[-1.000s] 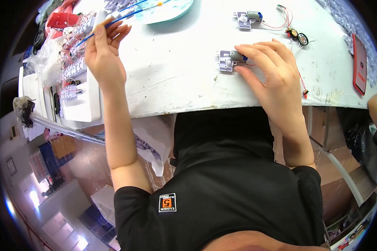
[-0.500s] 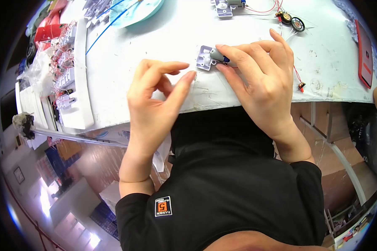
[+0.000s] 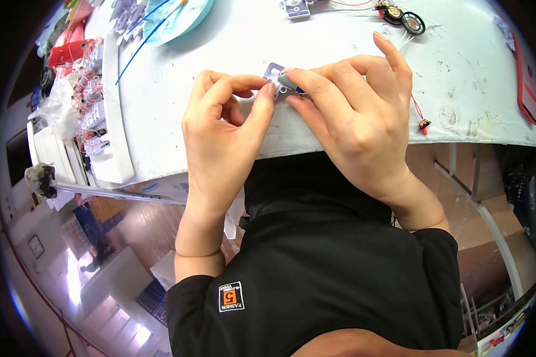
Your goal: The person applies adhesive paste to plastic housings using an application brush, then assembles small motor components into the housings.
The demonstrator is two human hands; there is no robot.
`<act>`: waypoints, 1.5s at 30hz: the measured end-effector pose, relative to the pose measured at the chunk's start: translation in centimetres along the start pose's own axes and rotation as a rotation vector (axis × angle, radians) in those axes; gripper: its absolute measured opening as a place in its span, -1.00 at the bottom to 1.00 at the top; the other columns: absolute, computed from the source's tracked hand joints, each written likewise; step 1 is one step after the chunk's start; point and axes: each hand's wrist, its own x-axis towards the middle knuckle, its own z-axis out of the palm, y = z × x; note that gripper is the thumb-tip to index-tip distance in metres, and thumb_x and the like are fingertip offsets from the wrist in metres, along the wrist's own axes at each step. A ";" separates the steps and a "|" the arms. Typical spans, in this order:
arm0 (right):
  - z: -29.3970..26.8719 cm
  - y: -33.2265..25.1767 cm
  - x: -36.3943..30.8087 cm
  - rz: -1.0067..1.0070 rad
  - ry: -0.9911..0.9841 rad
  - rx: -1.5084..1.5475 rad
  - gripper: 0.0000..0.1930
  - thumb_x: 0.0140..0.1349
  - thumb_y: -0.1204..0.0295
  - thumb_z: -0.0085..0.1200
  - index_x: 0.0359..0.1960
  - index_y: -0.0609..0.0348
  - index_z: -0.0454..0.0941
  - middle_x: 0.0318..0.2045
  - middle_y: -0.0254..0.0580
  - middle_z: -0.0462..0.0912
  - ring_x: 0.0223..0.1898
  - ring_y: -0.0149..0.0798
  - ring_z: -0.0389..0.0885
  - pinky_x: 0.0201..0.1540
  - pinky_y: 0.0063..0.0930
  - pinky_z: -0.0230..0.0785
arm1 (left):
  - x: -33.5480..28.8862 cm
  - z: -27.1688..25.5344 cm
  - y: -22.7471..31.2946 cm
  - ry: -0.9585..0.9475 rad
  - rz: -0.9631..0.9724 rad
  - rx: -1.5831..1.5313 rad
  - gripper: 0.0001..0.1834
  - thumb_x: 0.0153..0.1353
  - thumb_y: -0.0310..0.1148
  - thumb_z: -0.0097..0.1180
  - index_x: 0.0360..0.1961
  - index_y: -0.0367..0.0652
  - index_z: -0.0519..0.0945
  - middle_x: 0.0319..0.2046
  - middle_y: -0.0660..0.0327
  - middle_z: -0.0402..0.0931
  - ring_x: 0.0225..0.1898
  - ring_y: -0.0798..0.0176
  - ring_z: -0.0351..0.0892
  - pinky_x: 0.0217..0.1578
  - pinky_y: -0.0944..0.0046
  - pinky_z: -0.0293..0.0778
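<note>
Both hands meet over a small white plastic bracket with a grey motor (image 3: 280, 78) near the front edge of the white table (image 3: 220, 47). My left hand (image 3: 223, 128) pinches the part's left side between thumb and forefinger. My right hand (image 3: 354, 116) grips its right side, fingers curled over it, so most of the piece is hidden. A thin red wire with a small clip (image 3: 421, 122) trails from under my right hand.
A second motor bracket (image 3: 296, 8) and a round black speaker with wires (image 3: 406, 19) lie at the back. A teal plate with blue rods (image 3: 173, 18) sits back left, white trays of small parts (image 3: 92, 107) at left, a red phone (image 3: 527, 77) at right.
My left hand came back from the trays at the far left and joined my right hand on the motor bracket; both hands and the part drew closer to the table's front edge.
</note>
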 end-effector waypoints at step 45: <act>0.8 -1.0 2.1 0.056 -0.046 0.160 -0.85 0.00 0.45 0.38 -0.35 -0.01 0.75 -0.27 -0.50 0.64 -0.07 -0.25 0.52 0.32 0.05 0.17 | 0.8 -2.4 -1.7 -0.168 -0.227 -0.338 -0.70 0.21 -0.49 0.34 -0.02 -0.30 0.65 -0.30 0.30 0.59 -0.50 0.60 0.40 -0.51 0.59 0.34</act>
